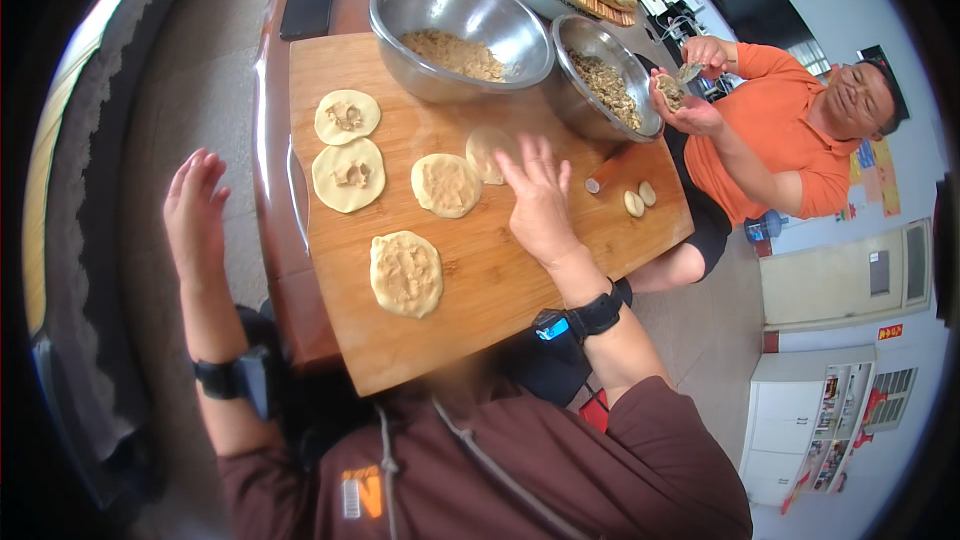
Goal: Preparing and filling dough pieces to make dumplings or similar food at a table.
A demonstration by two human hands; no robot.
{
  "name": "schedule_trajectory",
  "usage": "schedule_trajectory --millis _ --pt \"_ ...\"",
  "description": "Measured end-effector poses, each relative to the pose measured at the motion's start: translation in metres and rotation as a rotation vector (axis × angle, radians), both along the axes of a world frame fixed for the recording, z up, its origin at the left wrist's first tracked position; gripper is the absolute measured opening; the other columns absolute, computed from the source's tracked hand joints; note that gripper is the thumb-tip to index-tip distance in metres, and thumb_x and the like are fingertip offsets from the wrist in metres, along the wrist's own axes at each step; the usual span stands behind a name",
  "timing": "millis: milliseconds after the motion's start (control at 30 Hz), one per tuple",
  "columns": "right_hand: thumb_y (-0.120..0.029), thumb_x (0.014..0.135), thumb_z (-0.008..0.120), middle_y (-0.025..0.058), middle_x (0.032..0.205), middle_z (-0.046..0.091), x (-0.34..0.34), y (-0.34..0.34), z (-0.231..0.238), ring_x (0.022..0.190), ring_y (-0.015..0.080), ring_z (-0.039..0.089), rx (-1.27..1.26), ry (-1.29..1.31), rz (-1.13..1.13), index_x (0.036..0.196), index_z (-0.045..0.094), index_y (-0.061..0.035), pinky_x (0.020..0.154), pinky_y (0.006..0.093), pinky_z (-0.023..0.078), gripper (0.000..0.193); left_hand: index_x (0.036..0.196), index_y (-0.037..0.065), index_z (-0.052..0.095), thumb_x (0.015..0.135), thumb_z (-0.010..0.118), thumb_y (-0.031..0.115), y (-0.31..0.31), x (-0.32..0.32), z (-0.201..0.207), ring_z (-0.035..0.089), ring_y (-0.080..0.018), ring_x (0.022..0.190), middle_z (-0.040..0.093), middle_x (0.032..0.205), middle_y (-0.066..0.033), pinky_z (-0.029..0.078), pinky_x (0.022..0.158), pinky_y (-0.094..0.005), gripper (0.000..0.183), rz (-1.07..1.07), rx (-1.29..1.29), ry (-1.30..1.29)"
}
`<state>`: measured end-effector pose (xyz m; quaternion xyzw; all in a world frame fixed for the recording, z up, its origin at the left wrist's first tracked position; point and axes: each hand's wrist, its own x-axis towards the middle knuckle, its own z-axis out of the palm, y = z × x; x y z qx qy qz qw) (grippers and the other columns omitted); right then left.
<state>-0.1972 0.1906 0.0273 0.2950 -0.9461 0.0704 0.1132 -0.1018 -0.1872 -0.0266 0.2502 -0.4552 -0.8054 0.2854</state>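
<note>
My right hand hovers over the wooden board, fingers spread and holding nothing. By its fingertips is a thin dough round, partly covered by the hand. Off the table's left edge, my left hand is raised with nothing in it, fingers stretched and slightly bent. Filling is spread over a dough round in the middle and a larger dough round nearer me. Two more, an upper dough round and a lower dough round, carry smaller dabs at the board's left.
A large steel bowl of brown crumbly filling stands at the board's far edge, beside another steel bowl of chopped filling. Across the right corner, a person in orange holds a filled wrapper and a utensil. A black phone lies far left.
</note>
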Motion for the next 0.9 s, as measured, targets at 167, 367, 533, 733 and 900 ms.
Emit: schedule_trajectory --millis 167,367,533,733,900 --pt "0.011 0.071 0.045 0.0162 0.142 0.032 0.008 0.006 -0.010 0.135 0.0363 0.021 0.022 -0.110 -0.073 0.127 0.049 -0.0059 0.105 0.0613 0.012 0.058 0.112 0.004 0.058 0.090 0.058 0.019 0.000 0.000 0.000 0.059 -0.0126 0.093 0.063 0.100 -0.0040 0.045 0.074 -0.0257 0.027 0.013 -0.008 -0.012" --pt "0.011 0.071 0.046 0.0167 0.143 0.031 0.006 0.006 -0.003 0.135 0.0381 0.021 0.049 -0.102 -0.029 0.130 0.045 -0.0072 0.106 0.0611 0.011 0.062 0.112 0.006 0.058 0.091 0.056 0.018 -0.001 0.000 -0.003 0.060 -0.0111 0.091 0.064 0.099 -0.0020 0.046 0.071 -0.0235 0.025 0.015 -0.009 -0.046" --pt "0.012 0.071 0.046 0.0162 0.143 0.031 -0.011 -0.006 0.001 0.135 0.0384 0.020 -0.012 -0.132 -0.039 0.129 0.048 -0.0115 0.106 0.0613 0.011 0.062 0.112 0.005 0.058 0.091 0.056 0.018 0.001 -0.001 -0.002 0.060 -0.0113 0.091 0.064 0.099 -0.0018 0.047 0.071 -0.0234 0.025 0.016 -0.004 -0.033" --pt "0.012 0.071 0.046 0.0162 0.143 0.031 -0.004 -0.005 0.002 0.135 0.0383 0.020 0.032 -0.118 0.017 0.128 0.050 -0.0122 0.106 0.0616 0.012 0.062 0.112 0.005 0.058 0.091 0.055 0.017 0.000 -0.002 0.000 0.060 -0.0116 0.092 0.063 0.100 -0.0023 0.046 0.071 -0.0233 0.025 0.014 -0.013 -0.028" --pt "0.012 0.070 0.047 0.0169 0.144 0.030 0.003 0.009 0.007 0.136 0.0383 0.020 -0.026 -0.064 -0.038 0.127 0.050 -0.0101 0.106 0.0608 0.013 0.061 0.112 0.005 0.057 0.091 0.055 0.017 0.003 -0.003 0.001 0.060 -0.0116 0.093 0.063 0.100 -0.0026 0.046 0.072 -0.0230 0.025 -0.001 -0.014 -0.024"
